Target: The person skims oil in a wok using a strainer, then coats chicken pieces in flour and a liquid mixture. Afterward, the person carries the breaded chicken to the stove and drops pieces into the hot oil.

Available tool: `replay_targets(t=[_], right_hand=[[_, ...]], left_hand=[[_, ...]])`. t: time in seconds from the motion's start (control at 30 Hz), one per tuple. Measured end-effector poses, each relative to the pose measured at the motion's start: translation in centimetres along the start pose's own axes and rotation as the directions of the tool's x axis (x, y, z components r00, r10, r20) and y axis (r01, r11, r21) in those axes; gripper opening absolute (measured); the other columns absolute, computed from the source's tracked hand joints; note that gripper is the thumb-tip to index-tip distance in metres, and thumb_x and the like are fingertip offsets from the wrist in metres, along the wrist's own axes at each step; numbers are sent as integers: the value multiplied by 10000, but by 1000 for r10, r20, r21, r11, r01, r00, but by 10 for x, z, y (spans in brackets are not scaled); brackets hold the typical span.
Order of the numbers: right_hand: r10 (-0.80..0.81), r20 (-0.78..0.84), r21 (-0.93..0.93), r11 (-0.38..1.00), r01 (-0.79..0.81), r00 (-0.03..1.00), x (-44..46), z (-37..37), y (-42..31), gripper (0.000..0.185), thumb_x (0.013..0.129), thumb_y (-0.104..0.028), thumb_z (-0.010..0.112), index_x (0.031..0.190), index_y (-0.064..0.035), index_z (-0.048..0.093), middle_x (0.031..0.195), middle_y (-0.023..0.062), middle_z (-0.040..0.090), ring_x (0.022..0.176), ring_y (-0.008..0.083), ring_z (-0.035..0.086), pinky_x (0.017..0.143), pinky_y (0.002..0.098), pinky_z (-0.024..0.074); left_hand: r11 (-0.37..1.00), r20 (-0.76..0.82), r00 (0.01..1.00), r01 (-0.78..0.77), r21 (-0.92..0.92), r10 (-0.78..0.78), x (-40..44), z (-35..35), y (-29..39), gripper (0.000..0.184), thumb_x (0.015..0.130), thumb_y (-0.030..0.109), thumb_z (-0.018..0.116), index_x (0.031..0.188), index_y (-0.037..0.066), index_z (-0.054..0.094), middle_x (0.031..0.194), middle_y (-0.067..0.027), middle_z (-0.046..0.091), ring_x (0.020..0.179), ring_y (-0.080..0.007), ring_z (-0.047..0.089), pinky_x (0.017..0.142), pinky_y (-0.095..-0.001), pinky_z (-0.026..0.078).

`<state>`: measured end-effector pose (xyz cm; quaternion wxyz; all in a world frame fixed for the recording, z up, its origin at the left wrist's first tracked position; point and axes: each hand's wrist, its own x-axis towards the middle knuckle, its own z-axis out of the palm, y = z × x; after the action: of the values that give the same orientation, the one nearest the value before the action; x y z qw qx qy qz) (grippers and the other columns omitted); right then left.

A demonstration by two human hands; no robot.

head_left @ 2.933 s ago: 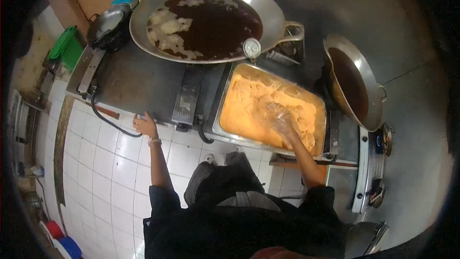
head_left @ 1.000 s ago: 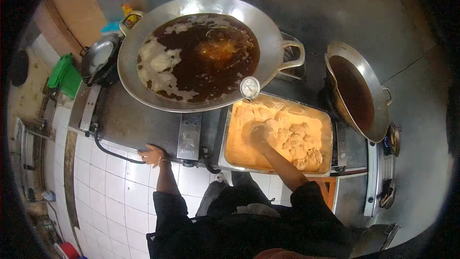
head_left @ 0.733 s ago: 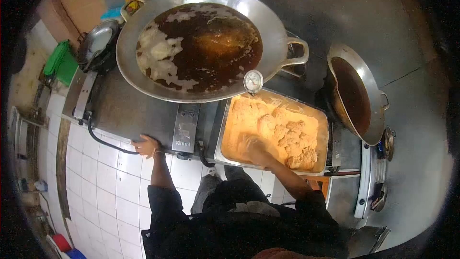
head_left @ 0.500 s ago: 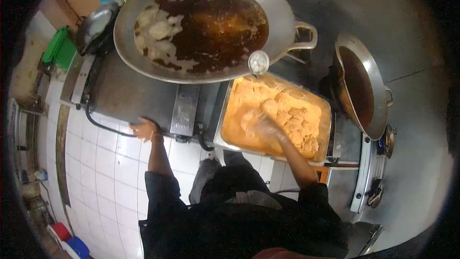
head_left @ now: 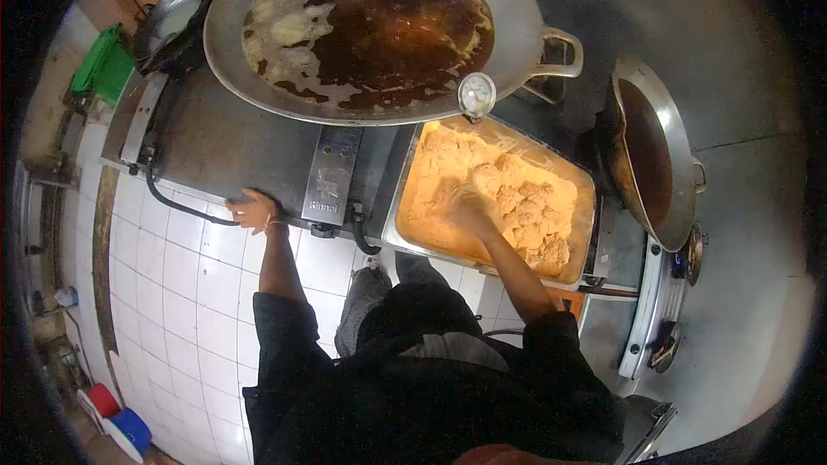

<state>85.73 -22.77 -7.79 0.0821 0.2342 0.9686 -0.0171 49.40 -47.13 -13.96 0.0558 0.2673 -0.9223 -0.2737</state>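
Note:
My right hand [head_left: 468,209] is down in a rectangular metal tray [head_left: 390,231] of orange-coloured flour [head_left: 426,226]. Motion smears its fingers, so I cannot tell whether they grip anything. Just right of it, lumpy flour-coated pieces [head_left: 534,207] lie heaped in the tray; their kind is not clear. Over on the left, my left hand [head_left: 252,210] rests with fingers spread at the front edge of the metal stove top [head_left: 250,133], holding nothing.
A big wok [head_left: 521,26] of dark, partly foamy oil [head_left: 405,34] stands beyond the tray, with a small round dial-like thing [head_left: 476,95] at its near rim. Another oil-filled wok [head_left: 680,120] is at right. A black hose [head_left: 185,209] runs along the stove front.
My right hand has shifted slightly left within the flour, still blurred. My left hand stays at the stove edge. The whole view has moved a little, and the big wok sits higher in it.

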Motion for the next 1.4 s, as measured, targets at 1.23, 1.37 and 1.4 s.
replay_targets(t=[1.23,1.37,1.4], right_hand=[[30,-47,436,900,-6,998,144,-406,55,293,787,-312,612,871,-31,606,753,114,613,677,182,582,584,316,473],[-327,-74,-596,772,221,942,270,-341,62,324,781,-319,603,882,-11,592,767,136,616,702,185,594,603,300,485],[-408,-88,-759,618,204,909,292,-334,56,335,778,-322,603,887,-6,589,768,141,617,707,185,595,607,296,487]], left_hand=[[998,21,999,31,-50,-30,-8,-12,6,572,879,444,486,1378,219,319,1295,-96,421,1153,-339,448,901,-700,313],[994,42,999,9,-112,-4,-6,-11,2,570,884,432,486,1381,210,315,1305,-102,413,1217,-345,394,891,-694,329],[991,19,1000,24,-129,-22,-7,-13,3,570,884,432,486,1381,210,315,1305,-102,413,1217,-345,394,891,-694,329]])
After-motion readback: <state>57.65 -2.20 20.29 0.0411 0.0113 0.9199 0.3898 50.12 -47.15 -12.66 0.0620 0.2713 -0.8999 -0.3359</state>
